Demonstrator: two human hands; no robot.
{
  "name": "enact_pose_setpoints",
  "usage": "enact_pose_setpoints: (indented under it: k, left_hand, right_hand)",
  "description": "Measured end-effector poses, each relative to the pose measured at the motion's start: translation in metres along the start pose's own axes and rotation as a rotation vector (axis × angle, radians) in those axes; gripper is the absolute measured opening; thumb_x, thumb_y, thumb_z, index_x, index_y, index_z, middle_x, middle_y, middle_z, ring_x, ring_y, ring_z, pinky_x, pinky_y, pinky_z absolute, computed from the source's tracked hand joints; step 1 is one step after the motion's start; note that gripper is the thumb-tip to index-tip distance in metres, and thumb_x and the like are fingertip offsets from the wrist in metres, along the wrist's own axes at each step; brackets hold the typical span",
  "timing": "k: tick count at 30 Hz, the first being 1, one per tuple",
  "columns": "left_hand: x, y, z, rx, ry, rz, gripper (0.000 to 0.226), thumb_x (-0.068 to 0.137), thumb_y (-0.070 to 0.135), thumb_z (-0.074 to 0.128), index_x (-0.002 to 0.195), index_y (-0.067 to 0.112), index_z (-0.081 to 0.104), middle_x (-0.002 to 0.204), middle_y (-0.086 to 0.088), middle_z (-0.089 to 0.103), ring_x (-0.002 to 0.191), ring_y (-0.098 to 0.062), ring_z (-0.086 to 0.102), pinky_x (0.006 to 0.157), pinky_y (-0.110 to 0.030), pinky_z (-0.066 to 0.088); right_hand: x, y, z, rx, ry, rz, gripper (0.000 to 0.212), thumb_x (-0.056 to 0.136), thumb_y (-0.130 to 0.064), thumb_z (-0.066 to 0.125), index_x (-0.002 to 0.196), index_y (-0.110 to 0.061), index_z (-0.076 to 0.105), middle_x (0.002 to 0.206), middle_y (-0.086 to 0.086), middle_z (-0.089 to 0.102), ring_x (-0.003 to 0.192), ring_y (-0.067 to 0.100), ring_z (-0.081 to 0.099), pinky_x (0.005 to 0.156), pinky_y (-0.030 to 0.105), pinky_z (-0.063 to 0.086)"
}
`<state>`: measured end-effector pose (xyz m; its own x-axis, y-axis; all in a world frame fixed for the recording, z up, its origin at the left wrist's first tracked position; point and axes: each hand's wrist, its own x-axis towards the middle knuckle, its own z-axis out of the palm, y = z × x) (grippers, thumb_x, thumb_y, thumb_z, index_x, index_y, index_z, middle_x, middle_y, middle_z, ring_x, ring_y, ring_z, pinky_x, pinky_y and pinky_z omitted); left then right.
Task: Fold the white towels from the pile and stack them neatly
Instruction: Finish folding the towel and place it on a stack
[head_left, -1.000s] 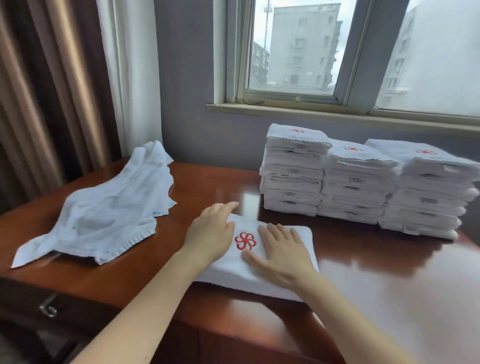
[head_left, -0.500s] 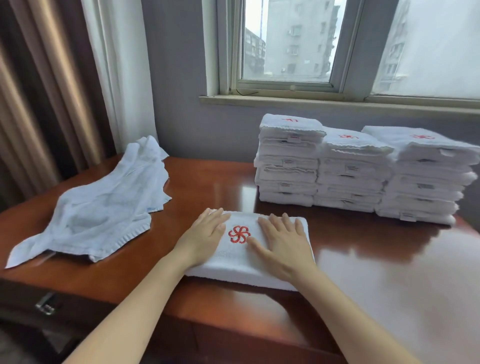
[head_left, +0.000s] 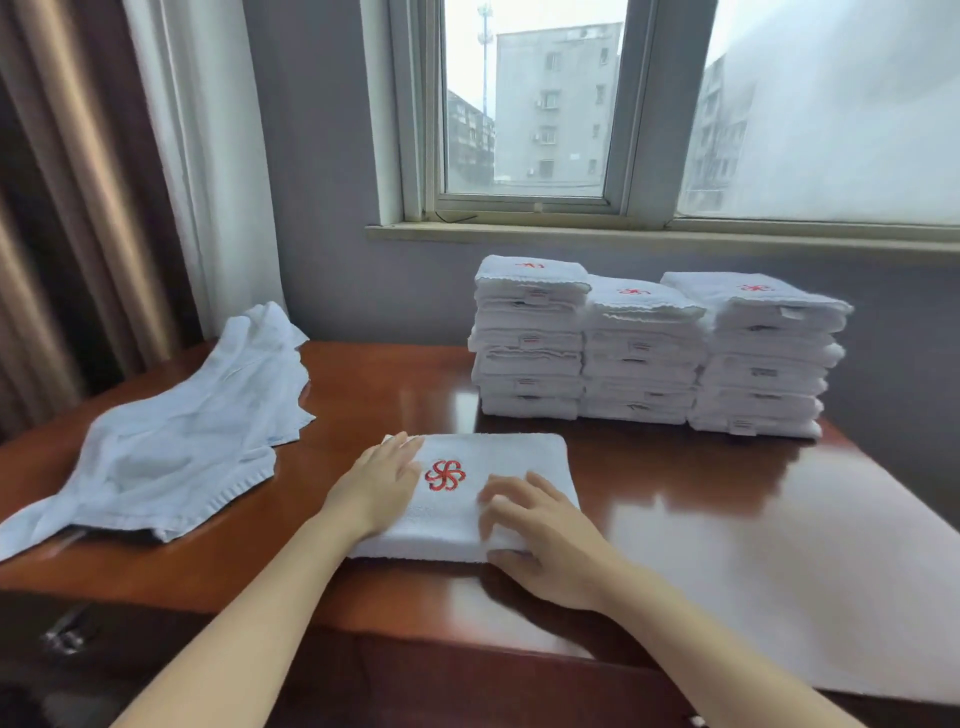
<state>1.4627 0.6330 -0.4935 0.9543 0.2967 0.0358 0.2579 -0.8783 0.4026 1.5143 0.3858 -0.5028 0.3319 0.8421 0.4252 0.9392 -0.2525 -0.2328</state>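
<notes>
A folded white towel (head_left: 467, 499) lies flat on a glossy red-brown wooden table (head_left: 727, 519), near its front edge, with a red pinwheel-shaped logo (head_left: 444, 475) facing up near its centre. It forms a thick, tidy rectangle.

The left hand (head_left: 376, 491) rests palm down on the towel's left part, fingers extended and close together, pointing away toward its far left corner. The right hand (head_left: 545, 540) covers the near right corner, fingers slightly spread over the top, thumb low against the front edge as if starting to wrap that side. Neither hand has lifted the towel; it sits fully on the table. Both forearms reach in from the bottom of the view, bare.

The step in hand looks like a last smoothing before moving this towel to the stacks. To do it well, grip both short sides evenly, keep the layers pinched so they do not slide apart, and keep the logo upward to match the others.

Behind the towel, against the wall under a window (head_left: 530, 104), stand three stacks of folded towels (head_left: 644, 353) side by side, touching, logos on top. At far left lies a loose pile of unfolded white towels (head_left: 171, 447), well apart from the hands. Curtains (head_left: 130, 182) hang behind it.
</notes>
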Motion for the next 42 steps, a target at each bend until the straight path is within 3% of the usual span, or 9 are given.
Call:
enact_pose_setpoints:
  k: [6, 9, 12, 17, 21, 24, 28, 34, 42]
  left_hand:
    - [-0.018, 0.028, -0.012, 0.21, -0.099, -0.078, 0.055, 0.102, 0.048, 0.022, 0.155, 0.034, 0.018, 0.161, 0.0, 0.024, 0.145, -0.031, 0.025, 0.115, -0.046, 0.021]
    - [-0.026, 0.046, -0.023, 0.498, -0.2, -0.122, 0.065, 0.093, 0.069, 0.02, 0.148, 0.037, 0.034, 0.145, -0.005, 0.046, 0.135, -0.034, 0.04, 0.114, -0.064, 0.005]
    - [-0.037, 0.068, -0.025, 0.611, -0.231, -0.125, 0.07, 0.089, 0.075, 0.02, 0.126, 0.03, 0.058, 0.12, 0.001, 0.064, 0.12, -0.026, 0.055, 0.11, -0.069, -0.005]
    - [-0.051, 0.103, -0.028, 0.589, -0.168, -0.075, 0.046, 0.095, 0.056, 0.037, 0.087, 0.02, 0.065, 0.088, 0.004, 0.066, 0.095, -0.021, 0.063, 0.113, -0.056, 0.02]
    - [-0.054, 0.114, -0.025, 0.43, -0.164, -0.027, 0.04, 0.093, 0.049, 0.049, 0.069, 0.019, 0.059, 0.065, 0.003, 0.059, 0.068, -0.017, 0.058, 0.073, -0.029, 0.048]
    - [-0.052, 0.112, -0.026, 0.271, -0.205, -0.027, 0.034, 0.09, 0.046, 0.058, 0.08, 0.019, 0.075, 0.069, 0.002, 0.069, 0.071, -0.014, 0.066, 0.069, -0.029, 0.053]
    - [-0.048, 0.091, -0.021, 0.034, -0.229, -0.025, 0.02, 0.083, 0.041, 0.071, 0.095, 0.025, 0.07, 0.096, 0.009, 0.067, 0.088, -0.011, 0.064, 0.075, -0.031, 0.055]
    - [-0.046, 0.078, -0.018, -0.516, -0.44, -0.056, 0.078, 0.082, 0.005, 0.07, 0.148, 0.03, 0.036, 0.125, -0.003, 0.049, 0.102, -0.011, 0.058, 0.063, -0.014, 0.053]
    - [-0.035, 0.062, -0.026, -0.841, -0.626, -0.062, 0.073, 0.083, -0.005, 0.069, 0.143, 0.028, 0.046, 0.135, -0.004, 0.056, 0.116, -0.016, 0.061, 0.089, -0.028, 0.055]
  right_hand:
    - [-0.022, -0.001, -0.013, 0.036, 0.055, 0.149, 0.012, 0.08, -0.032, 0.057, 0.089, -0.026, 0.062, 0.117, -0.013, 0.053, 0.114, 0.024, 0.05, 0.103, 0.036, 0.035]
    - [-0.034, 0.009, -0.02, 0.067, 0.1, 0.283, 0.021, 0.084, -0.05, 0.053, 0.085, -0.03, 0.061, 0.114, -0.02, 0.05, 0.116, -0.001, 0.045, 0.119, 0.033, 0.012]
    - [-0.044, 0.018, -0.027, 0.031, 0.129, 0.414, 0.023, 0.089, -0.05, 0.054, 0.086, -0.029, 0.064, 0.116, -0.019, 0.051, 0.113, -0.003, 0.045, 0.118, 0.037, 0.013]
    - [-0.055, 0.02, -0.04, -0.11, 0.157, 0.632, 0.026, 0.09, -0.051, 0.053, 0.1, -0.03, 0.065, 0.105, -0.013, 0.055, 0.106, 0.007, 0.05, 0.082, 0.025, 0.039]
    - [-0.055, 0.022, -0.049, -0.091, 0.031, 0.796, 0.036, 0.093, -0.044, 0.041, 0.123, -0.037, 0.061, 0.116, -0.007, 0.058, 0.12, 0.018, 0.047, 0.09, 0.031, 0.043]
    - [-0.054, 0.022, -0.054, -0.096, -0.046, 0.849, 0.044, 0.096, -0.037, 0.038, 0.137, -0.039, 0.051, 0.136, -0.001, 0.054, 0.13, 0.024, 0.041, 0.099, 0.037, 0.04]
    - [-0.051, 0.024, -0.063, 0.032, -0.053, 0.872, 0.051, 0.092, -0.028, 0.047, 0.142, -0.032, 0.048, 0.133, -0.002, 0.059, 0.123, 0.022, 0.051, 0.097, 0.034, 0.045]
    - [-0.041, 0.025, -0.081, 0.667, -0.123, 0.996, 0.07, 0.086, 0.002, 0.058, 0.148, -0.023, 0.039, 0.128, 0.004, 0.053, 0.103, 0.018, 0.062, 0.064, 0.026, 0.058]
    - [-0.044, 0.032, -0.094, 1.023, -0.182, 1.038, 0.093, 0.081, 0.01, 0.065, 0.153, -0.032, 0.026, 0.127, 0.009, 0.061, 0.082, 0.022, 0.066, 0.072, 0.034, 0.058]
